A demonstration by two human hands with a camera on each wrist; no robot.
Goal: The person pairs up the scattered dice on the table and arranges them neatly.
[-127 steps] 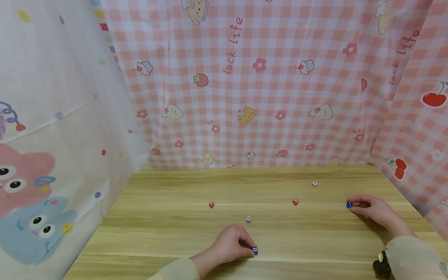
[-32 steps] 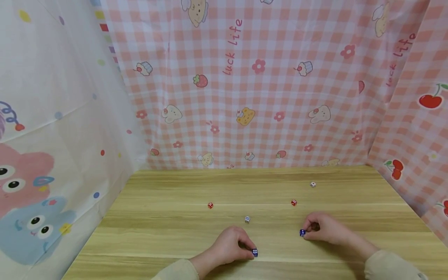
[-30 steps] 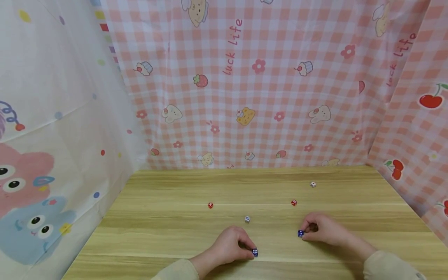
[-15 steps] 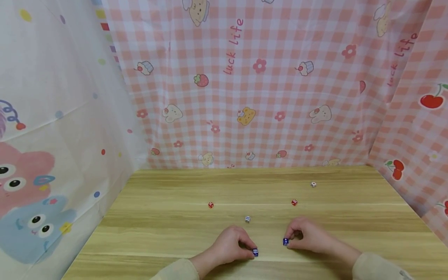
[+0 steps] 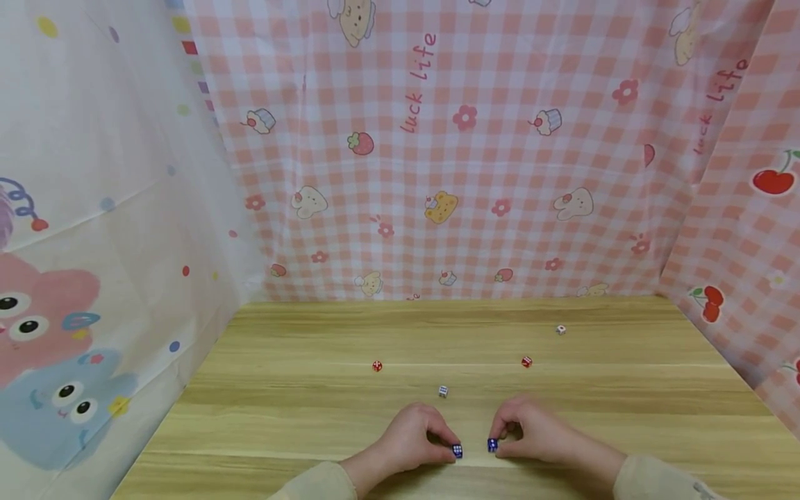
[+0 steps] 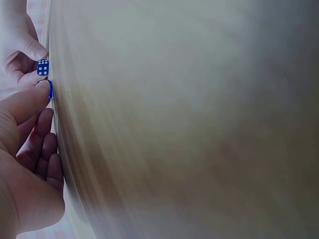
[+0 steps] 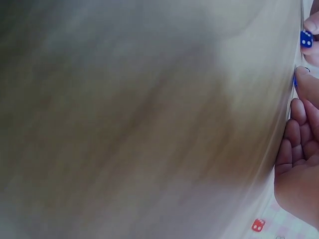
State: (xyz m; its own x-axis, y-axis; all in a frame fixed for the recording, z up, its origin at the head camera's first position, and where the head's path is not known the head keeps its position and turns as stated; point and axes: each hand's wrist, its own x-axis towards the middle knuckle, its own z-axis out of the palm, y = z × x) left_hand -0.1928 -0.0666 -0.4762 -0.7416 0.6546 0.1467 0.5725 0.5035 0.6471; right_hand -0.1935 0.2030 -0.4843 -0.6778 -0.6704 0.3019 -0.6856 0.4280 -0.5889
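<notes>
On the wooden table (image 5: 300, 417), your left hand (image 5: 409, 439) has its grip pinched on a blue die (image 5: 457, 451), and just beside it your right hand (image 5: 531, 434) pinches a second blue die (image 5: 492, 444).

Wooden table (image 5: 300, 403), pale grain, boards running left to right. Red die (image 5: 377, 366), left of centre, mid-depth. Second red die (image 5: 527, 362), right of centre, about level with the first and well apart from it. White die (image 5: 443, 392), between the two red ones and nearer. Second white die (image 5: 561, 330), far right, beyond the right-hand red die. Pink gingham cloth (image 5: 500, 153) hung behind and at right, printed with cupcakes, strawberries, flowers, cherries and the words "luck life". White cartoon-print sheet (image 5: 94, 243) at left.
</notes>
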